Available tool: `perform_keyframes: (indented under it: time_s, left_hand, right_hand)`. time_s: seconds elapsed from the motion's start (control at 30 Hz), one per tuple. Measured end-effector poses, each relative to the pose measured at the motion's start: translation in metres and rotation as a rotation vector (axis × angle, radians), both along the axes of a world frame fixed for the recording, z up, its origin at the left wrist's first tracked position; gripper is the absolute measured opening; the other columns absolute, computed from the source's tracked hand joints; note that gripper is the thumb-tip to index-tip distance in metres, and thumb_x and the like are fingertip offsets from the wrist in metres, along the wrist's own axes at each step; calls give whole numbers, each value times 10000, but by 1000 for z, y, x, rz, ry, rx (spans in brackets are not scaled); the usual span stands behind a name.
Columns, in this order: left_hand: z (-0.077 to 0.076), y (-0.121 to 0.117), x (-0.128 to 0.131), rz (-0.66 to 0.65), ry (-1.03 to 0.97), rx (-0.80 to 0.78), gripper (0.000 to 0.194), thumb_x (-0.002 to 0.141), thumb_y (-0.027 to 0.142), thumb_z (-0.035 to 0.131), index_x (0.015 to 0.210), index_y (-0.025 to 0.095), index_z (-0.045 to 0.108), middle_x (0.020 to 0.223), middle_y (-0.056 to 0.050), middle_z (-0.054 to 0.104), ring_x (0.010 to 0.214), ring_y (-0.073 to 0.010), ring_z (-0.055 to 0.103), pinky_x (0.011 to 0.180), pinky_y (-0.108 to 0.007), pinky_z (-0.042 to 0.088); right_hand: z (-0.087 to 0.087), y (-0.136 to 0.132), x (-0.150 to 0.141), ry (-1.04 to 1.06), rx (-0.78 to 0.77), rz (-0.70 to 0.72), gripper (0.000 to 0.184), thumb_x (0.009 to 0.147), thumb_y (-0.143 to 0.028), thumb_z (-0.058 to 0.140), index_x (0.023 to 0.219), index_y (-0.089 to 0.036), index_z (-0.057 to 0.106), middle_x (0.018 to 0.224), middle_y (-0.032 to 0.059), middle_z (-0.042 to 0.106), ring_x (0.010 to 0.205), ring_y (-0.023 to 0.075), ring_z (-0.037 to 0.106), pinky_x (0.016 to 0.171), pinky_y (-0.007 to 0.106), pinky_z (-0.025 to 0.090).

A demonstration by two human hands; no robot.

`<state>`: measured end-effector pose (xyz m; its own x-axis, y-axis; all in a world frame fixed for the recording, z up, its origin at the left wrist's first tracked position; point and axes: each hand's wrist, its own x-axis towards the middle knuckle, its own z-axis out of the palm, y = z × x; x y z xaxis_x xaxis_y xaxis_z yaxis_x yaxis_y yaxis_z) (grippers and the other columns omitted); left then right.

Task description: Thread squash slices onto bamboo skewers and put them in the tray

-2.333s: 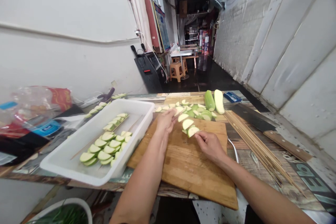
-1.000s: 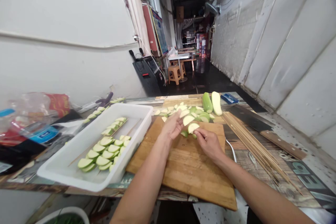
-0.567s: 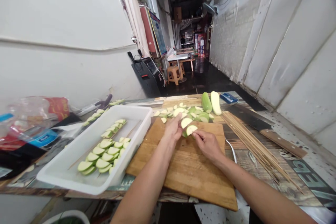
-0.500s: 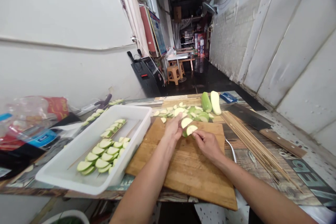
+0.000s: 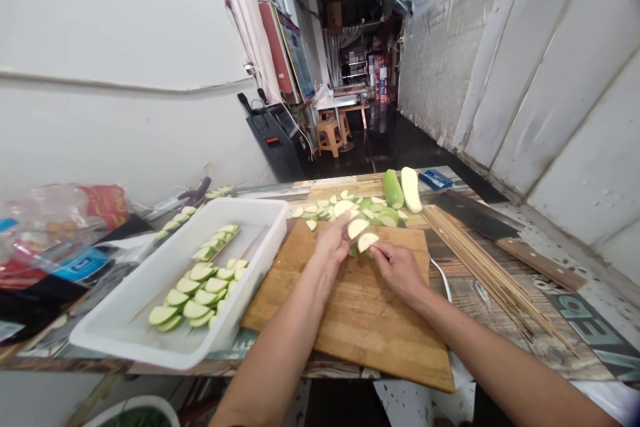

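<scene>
Over the far part of a wooden cutting board (image 5: 370,327), my left hand (image 5: 331,241) is closed around half-round zucchini slices (image 5: 358,227) with pale flesh and green skin. My right hand (image 5: 401,271) pinches the edge of the nearest zucchini slice (image 5: 367,241) between thumb and finger. Whether a skewer runs through these slices is hidden. Just beyond the hands lies a heap of cut zucchini pieces (image 5: 385,217). Left of the board, a white plastic tray (image 5: 120,350) holds rows of slices, some on thin sticks.
Two larger zucchini pieces (image 5: 393,189) lie behind the heap, near a blue packet (image 5: 435,179). Bamboo skewers (image 5: 475,270) spread right of the board, beside a cleaver (image 5: 537,260) with a wooden handle. Plastic bags (image 5: 65,220) crowd the far left. Stools (image 5: 330,136) stand farther back.
Both hands stay almost in place over the board, with the slices still held. The whole view has shifted slightly.
</scene>
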<state>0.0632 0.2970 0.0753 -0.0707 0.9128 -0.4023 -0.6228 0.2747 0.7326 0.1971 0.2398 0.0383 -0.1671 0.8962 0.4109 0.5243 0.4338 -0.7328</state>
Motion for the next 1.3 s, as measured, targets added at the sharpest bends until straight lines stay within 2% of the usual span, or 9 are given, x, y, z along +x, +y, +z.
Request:
perform_keyframes:
  time_s: [0.13, 0.27, 0.5, 0.67, 0.87, 0.97, 1.1, 1.2, 1.3]
  left_hand:
    - [7, -3, -1, -34, -92, 43, 120, 792, 185, 517, 826, 90, 582, 723, -84, 655, 675, -188, 637, 706, -381, 528]
    - [13, -7, -2, -121, -195, 124, 169, 819, 213, 481, 876, 92, 583, 860, -109, 654, 818, -205, 629, 758, -388, 515]
    - [7, -7, 3, -66, -136, 185, 101, 785, 163, 514, 838, 99, 572, 871, -119, 649, 797, -189, 627, 741, -372, 519]
    - [0, -6, 8, -29, -70, 240, 85, 757, 157, 551, 801, 89, 578, 867, -121, 646, 797, -184, 627, 718, -344, 524]
    - [-1, -8, 16, -26, -5, 263, 90, 725, 176, 594, 746, 89, 591, 817, -107, 649, 778, -191, 629, 695, -316, 521]
    - [0, -7, 13, -38, -27, 252, 187, 758, 284, 579, 809, 104, 594, 831, -99, 652, 791, -195, 630, 708, -332, 518]
    - [6, -4, 1, -6, -81, 226, 391, 800, 477, 458, 874, 114, 585, 840, -106, 650, 796, -208, 630, 695, -346, 525]
    - [10, -3, -6, 84, -93, 244, 298, 844, 383, 426, 904, 127, 568, 878, -100, 646, 839, -199, 624, 704, -344, 526]
    - [12, -3, -7, 102, -109, 250, 241, 865, 303, 400, 907, 128, 559, 930, -103, 637, 877, -200, 617, 712, -357, 528]
  right_hand:
    - [3, 0, -1, 47, 3, 32, 260, 843, -248, 421, 773, -167, 657, 693, 30, 646, 633, 154, 565, 597, 215, 385]
    - [5, -3, -2, 104, -18, 88, 273, 845, -253, 416, 745, -160, 652, 706, 26, 641, 632, 150, 558, 600, 216, 389]
    - [6, -2, -3, 164, -68, 104, 274, 844, -273, 417, 722, -151, 630, 587, -3, 563, 557, 128, 501, 530, 202, 352]
    - [3, -3, -2, 112, -37, 74, 272, 843, -257, 417, 725, -152, 639, 637, 11, 601, 590, 136, 528, 568, 209, 368]
    - [2, -3, -2, 37, -9, 30, 273, 848, -242, 407, 718, -167, 635, 627, 17, 612, 582, 140, 537, 566, 212, 365]
    - [3, -2, -2, 46, -2, 21, 266, 849, -243, 409, 736, -170, 639, 633, 15, 614, 579, 139, 537, 565, 212, 363]
    - [3, -2, -2, 80, 0, 44, 274, 852, -256, 413, 744, -166, 649, 659, 21, 627, 602, 143, 548, 575, 215, 372]
    - [2, -3, -2, 103, -22, 102, 275, 850, -254, 411, 769, -166, 659, 690, 22, 641, 622, 149, 559, 588, 221, 388]
    - [2, -4, -3, 115, -38, 141, 272, 843, -248, 412, 774, -166, 661, 692, 19, 646, 622, 150, 561, 590, 224, 396]
